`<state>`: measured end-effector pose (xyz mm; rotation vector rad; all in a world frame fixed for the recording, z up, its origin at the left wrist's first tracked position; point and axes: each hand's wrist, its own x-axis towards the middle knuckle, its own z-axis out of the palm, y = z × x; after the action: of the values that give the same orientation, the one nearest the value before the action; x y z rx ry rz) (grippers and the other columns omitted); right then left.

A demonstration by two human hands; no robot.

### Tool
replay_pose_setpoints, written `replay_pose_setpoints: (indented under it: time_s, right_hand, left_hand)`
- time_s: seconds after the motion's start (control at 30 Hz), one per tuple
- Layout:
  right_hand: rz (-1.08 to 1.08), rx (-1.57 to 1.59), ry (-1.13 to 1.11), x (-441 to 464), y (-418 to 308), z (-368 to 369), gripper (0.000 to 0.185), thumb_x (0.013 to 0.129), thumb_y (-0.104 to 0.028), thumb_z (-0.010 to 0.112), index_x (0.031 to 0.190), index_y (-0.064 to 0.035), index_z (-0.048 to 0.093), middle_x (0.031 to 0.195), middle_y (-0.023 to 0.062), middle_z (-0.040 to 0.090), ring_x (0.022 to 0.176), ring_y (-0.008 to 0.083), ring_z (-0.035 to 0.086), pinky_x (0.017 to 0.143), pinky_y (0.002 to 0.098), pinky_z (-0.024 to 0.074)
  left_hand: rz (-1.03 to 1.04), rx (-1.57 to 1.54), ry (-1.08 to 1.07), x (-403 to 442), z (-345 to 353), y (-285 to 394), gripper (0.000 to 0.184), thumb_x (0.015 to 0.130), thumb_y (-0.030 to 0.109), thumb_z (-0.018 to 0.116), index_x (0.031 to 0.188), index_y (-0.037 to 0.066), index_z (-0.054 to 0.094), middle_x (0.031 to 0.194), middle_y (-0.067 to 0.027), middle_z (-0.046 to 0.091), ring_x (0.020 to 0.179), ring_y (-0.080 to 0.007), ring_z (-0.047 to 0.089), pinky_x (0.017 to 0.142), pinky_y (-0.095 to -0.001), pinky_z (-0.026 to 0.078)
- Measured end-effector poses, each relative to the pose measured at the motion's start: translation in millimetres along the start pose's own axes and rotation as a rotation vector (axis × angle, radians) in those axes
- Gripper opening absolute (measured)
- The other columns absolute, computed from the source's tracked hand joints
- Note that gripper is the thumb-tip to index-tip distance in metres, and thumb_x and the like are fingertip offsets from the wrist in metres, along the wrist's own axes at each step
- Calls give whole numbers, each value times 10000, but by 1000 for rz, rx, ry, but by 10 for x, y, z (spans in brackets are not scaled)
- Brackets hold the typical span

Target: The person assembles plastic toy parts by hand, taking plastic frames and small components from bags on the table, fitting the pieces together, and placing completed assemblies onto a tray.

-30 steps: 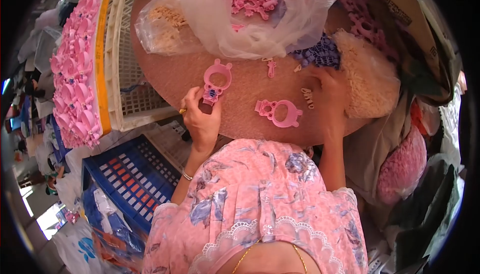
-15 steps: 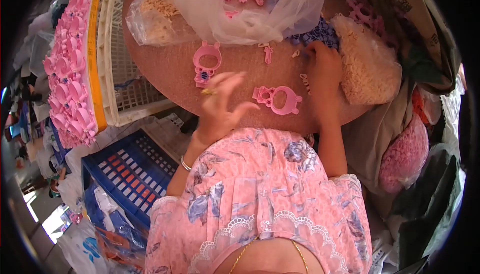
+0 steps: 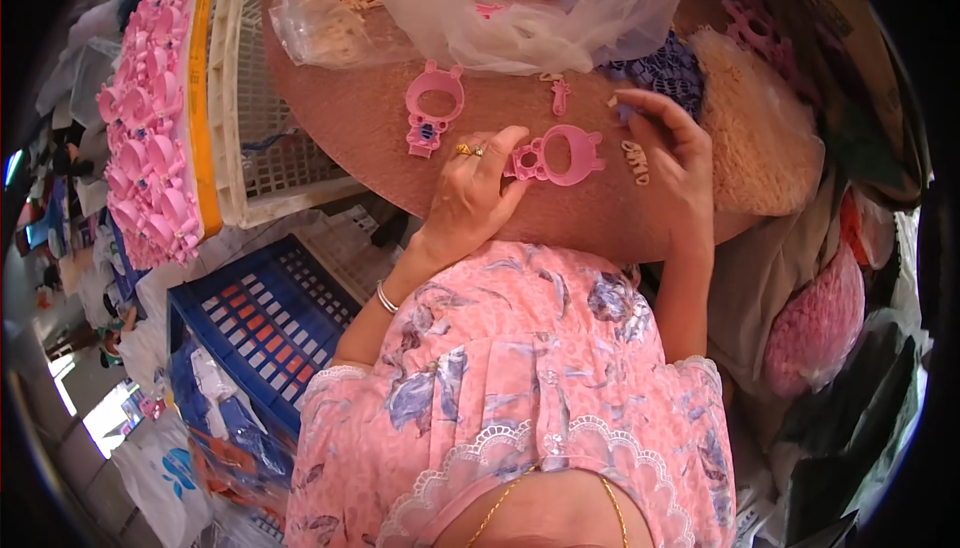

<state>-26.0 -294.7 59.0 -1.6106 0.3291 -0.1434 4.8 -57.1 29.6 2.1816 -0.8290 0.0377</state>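
Left hand [image 3: 474,190] at pink eared frame [image 3: 543,158]; right hand [image 3: 684,153] near blue pieces [image 3: 662,78]; second frame [image 3: 431,120] left.

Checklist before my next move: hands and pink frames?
1. Left hand at the right pink plastic bear-eared frame: ok, by its narrow end.
2. Firm grip there: cannot tell.
3. Blue piece on that frame: not ok, none shows; the left pink plastic frame has one.
4. Right hand holding a blue piece: cannot tell; a bluish bit shows there.
5. Pile of dark blue pieces nearby: ok, just beyond the right hand.
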Motion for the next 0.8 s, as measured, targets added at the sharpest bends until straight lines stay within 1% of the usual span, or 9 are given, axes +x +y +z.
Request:
replay_pose_setpoints:
  time_s: [0.03,0.13,0.17,0.27,0.4,0.43,0.53,0.63,0.8]
  right_hand:
    - [98,246,-111,-26,-15,-16,223,946,-1,647,1162,5,700,1040,53,709,986,149,670,851,253,527]
    - [186,334,-251,-117,-119,97,271,933,14,670,1203,24,685,1054,19,697,962,100,654,838,240,536]
    - [84,281,-202,-142,-73,165,360,884,40,706,1239,-15,683,1042,41,716,940,103,663,812,242,530]
    - [-99,-129,-167,-237,-91,258,360,864,40,716,1212,-50,698,1019,67,728,970,76,652,791,230,514]
    - [-510,-602,-170,-250,-68,332,290,777,26,726,1048,-78,720,937,69,706,897,228,665,766,362,525]
    - [-544,-626,-179,-252,-69,344,289,734,1,736,1007,-92,725,941,60,681,893,294,626,801,417,509]
    - [-584,-734,-168,-248,-95,364,265,721,-19,754,974,-95,728,962,59,655,931,273,606,821,400,491]
    - [-532,-738,-134,-266,-120,386,246,715,-36,771,950,-97,733,951,62,631,932,273,586,814,393,478]
    - [-556,-664,-76,-226,-128,277,238,711,-63,793,938,-110,741,959,59,621,903,266,569,793,395,471]
  left_hand:
    - [-3,-7,28,-7,7,-1,666,731,17,817,1326,59,522,1139,-188,666,1013,-368,657,862,-422,529]
    - [-19,-50,89,-7,60,21,675,721,-6,819,1324,56,522,1153,-169,671,1039,-347,665,880,-405,535]
    - [-33,-73,95,-11,68,40,673,719,-15,816,1321,55,524,1158,-162,671,1048,-342,667,888,-400,535]
    - [-25,-93,121,-17,77,60,669,716,-40,805,1318,52,527,1166,-152,674,1058,-334,671,893,-388,539]
    - [48,-82,137,24,77,99,650,719,-21,787,1309,47,522,1134,-163,676,1038,-373,655,881,-439,532]
    - [60,-106,130,27,83,99,645,724,-24,780,1311,45,520,1139,-163,675,1045,-373,653,886,-438,531]
    - [74,-165,100,31,78,107,644,726,-45,772,1313,43,523,1158,-161,672,1057,-361,658,896,-422,536]
    - [50,-193,72,22,52,133,662,711,-74,783,1314,40,532,1182,-160,673,1057,-336,675,894,-391,550]
    - [51,-192,85,17,59,125,659,726,-77,778,1321,38,519,1191,-161,682,1069,-324,680,902,-378,550]
